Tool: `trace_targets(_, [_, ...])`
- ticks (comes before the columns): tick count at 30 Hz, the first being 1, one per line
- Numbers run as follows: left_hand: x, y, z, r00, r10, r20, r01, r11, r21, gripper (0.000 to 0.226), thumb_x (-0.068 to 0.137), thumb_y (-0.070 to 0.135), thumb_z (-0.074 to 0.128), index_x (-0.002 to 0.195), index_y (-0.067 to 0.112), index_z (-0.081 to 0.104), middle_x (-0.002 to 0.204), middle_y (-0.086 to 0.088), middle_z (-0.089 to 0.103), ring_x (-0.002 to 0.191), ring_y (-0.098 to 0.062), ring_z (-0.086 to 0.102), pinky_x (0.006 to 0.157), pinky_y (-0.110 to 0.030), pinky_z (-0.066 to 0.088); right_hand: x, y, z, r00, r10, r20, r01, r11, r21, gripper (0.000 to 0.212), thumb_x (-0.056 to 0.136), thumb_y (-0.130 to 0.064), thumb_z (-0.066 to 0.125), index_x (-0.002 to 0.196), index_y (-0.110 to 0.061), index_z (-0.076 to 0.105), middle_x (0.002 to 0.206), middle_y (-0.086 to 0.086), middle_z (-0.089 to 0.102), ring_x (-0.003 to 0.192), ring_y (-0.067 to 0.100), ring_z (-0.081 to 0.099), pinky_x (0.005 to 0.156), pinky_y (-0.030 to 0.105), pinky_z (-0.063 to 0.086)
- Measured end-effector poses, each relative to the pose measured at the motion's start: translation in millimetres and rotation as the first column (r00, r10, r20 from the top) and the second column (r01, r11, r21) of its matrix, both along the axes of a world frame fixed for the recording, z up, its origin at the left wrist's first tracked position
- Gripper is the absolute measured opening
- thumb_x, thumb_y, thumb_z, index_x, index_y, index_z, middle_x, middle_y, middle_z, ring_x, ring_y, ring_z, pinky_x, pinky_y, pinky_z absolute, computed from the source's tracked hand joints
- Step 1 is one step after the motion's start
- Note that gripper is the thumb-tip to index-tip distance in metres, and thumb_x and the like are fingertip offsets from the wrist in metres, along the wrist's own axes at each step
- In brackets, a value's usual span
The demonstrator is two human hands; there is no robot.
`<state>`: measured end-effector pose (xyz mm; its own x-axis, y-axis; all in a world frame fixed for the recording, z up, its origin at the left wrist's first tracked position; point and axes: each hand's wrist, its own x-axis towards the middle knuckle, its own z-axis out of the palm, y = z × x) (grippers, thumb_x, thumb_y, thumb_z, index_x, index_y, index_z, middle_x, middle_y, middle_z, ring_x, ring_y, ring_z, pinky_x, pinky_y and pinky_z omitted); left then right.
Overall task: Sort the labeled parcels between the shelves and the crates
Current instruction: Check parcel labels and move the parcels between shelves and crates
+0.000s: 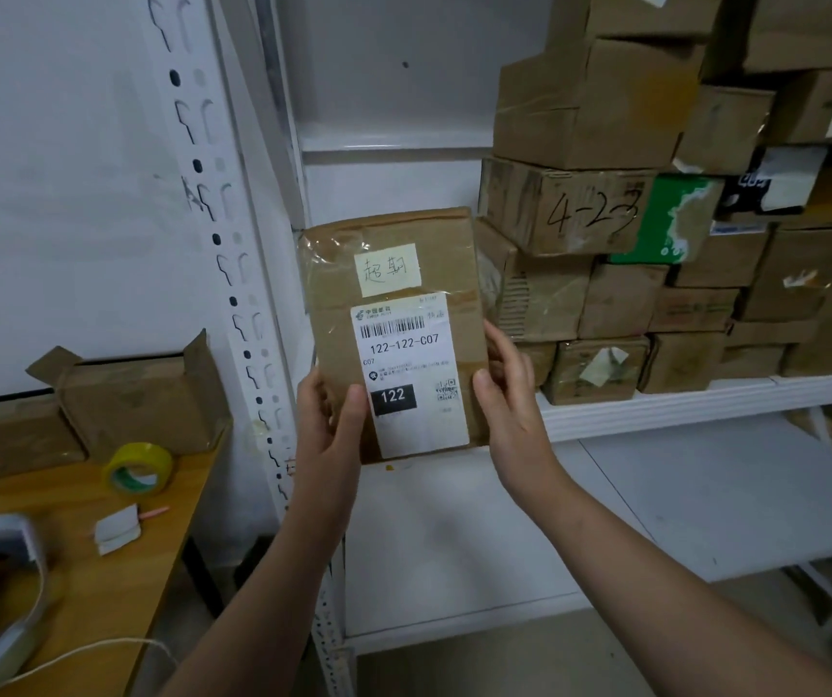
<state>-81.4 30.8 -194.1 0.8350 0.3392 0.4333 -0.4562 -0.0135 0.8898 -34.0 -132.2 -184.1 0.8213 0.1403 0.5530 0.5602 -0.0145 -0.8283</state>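
Observation:
A flat brown cardboard parcel [393, 274] is held upright in front of the white shelf unit. It carries a white shipping label reading 122-122-C07 with a black "122" box, and a yellow handwritten note above. My left hand [331, 420] grips its lower left edge, thumb on the front. My right hand [509, 394] grips its lower right edge. Stacked cardboard parcels [605, 218] fill the upper shelf to the right, one marked "4-23".
The white shelf [705, 399] holds the stack; a lower shelf board [705, 495] lies bare beneath. A perforated white upright [232, 274] stands left. A wooden table [102, 570] at the left carries open cartons, yellow tape [137, 467], a label roll and string.

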Motion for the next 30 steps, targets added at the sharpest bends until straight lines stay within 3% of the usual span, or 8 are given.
trace_targets(3, [-12, -15, 0, 1.0, -0.012, 0.018, 0.013, 0.999, -0.03, 0.031, 0.082, 0.051, 0.058, 0.108, 0.044, 0.042, 0.112, 0.014, 0.061, 0.1, -0.007, 0.064, 0.069, -0.021, 0.055, -14, -9, -3, 1.0, 0.008, -0.024, -0.007, 0.999, 0.034, 0.039, 0.092, -0.041, 0.044, 0.127, -0.054, 0.035, 0.135, -0.004, 0.038, 0.123, -0.004, 0.043, 0.106, 0.025, 0.039])
trace_targets(5, [-19, -31, -3, 1.0, -0.017, 0.025, 0.018, 0.999, -0.039, 0.036, 0.078, 0.054, 0.058, 0.106, 0.043, 0.04, 0.117, 0.005, 0.059, 0.102, -0.012, 0.064, 0.072, -0.026, 0.056, -24, -19, -8, 0.999, -0.008, -0.049, 0.009, 0.999, 0.037, 0.038, 0.091, -0.046, 0.044, 0.124, -0.06, 0.034, 0.139, -0.001, 0.039, 0.13, 0.008, 0.04, 0.11, 0.042, 0.035])
trace_targets(7, [-24, -48, -7, 0.999, -0.03, 0.016, 0.03, 0.999, -0.037, 0.04, 0.078, 0.055, 0.058, 0.109, 0.041, 0.038, 0.121, -0.001, 0.057, 0.104, -0.015, 0.064, 0.077, -0.032, 0.057, -35, -33, -11, 0.997, -0.034, -0.067, 0.036, 0.999, 0.04, 0.038, 0.087, -0.054, 0.044, 0.122, -0.065, 0.033, 0.14, -0.003, 0.039, 0.131, 0.011, 0.039, 0.11, 0.047, 0.035])
trace_targets(11, [-32, -90, -23, 0.998, -0.062, -0.015, 0.062, 0.997, -0.052, 0.03, 0.083, 0.048, 0.053, 0.109, 0.045, 0.038, 0.121, 0.002, 0.058, 0.103, -0.011, 0.064, 0.079, -0.031, 0.057, -54, -76, -23, 0.992, -0.068, -0.102, 0.072, 0.997, 0.04, 0.042, 0.087, -0.054, 0.045, 0.127, -0.056, 0.033, 0.142, 0.0, 0.038, 0.131, 0.013, 0.04, 0.108, 0.044, 0.038])
trace_targets(16, [-42, -171, -40, 0.99, -0.127, -0.069, 0.121, 0.989, -0.084, 0.026, 0.083, 0.049, 0.052, 0.106, 0.049, 0.04, 0.119, 0.006, 0.058, 0.102, -0.004, 0.062, 0.077, -0.02, 0.054, -82, -156, -39, 0.976, -0.167, -0.141, 0.175, 0.984, 0.044, 0.035, 0.09, -0.047, 0.043, 0.121, -0.061, 0.035, 0.139, -0.002, 0.04, 0.127, 0.006, 0.043, 0.1, 0.021, 0.041])
trace_targets(20, [-47, -254, -47, 0.965, -0.232, -0.123, 0.223, 0.972, -0.079, 0.028, 0.083, 0.05, 0.049, 0.108, 0.045, 0.037, 0.125, 0.003, 0.054, 0.105, -0.004, 0.06, 0.074, -0.014, 0.051, -104, -238, -47, 0.936, -0.302, -0.183, 0.312, 0.95, 0.028, 0.033, 0.09, -0.045, 0.042, 0.121, -0.056, 0.037, 0.138, -0.003, 0.042, 0.128, 0.006, 0.042, 0.109, 0.034, 0.036])
trace_targets(25, [-48, -364, -48, 0.904, -0.378, -0.197, 0.369, 0.926, -0.083, 0.023, 0.092, 0.04, 0.049, 0.112, 0.034, 0.039, 0.125, -0.003, 0.056, 0.107, -0.015, 0.06, 0.088, -0.036, 0.052, -136, -343, -54, 0.85, -0.484, -0.206, 0.499, 0.866, 0.024, 0.033, 0.09, -0.046, 0.042, 0.119, -0.06, 0.035, 0.141, -0.008, 0.038, 0.131, 0.003, 0.038, 0.11, 0.029, 0.034])
trace_targets(30, [-52, -471, -50, 0.826, -0.504, -0.253, 0.492, 0.863, -0.114, 0.009, 0.097, 0.031, 0.048, 0.102, 0.036, 0.042, 0.117, -0.001, 0.06, 0.097, -0.01, 0.064, 0.065, -0.012, 0.05, -160, -441, -57, 0.74, -0.637, -0.214, 0.655, 0.756, 0.013, 0.031, 0.091, -0.046, 0.042, 0.119, -0.057, 0.037, 0.141, -0.004, 0.039, 0.133, 0.007, 0.036, 0.114, 0.041, 0.029])
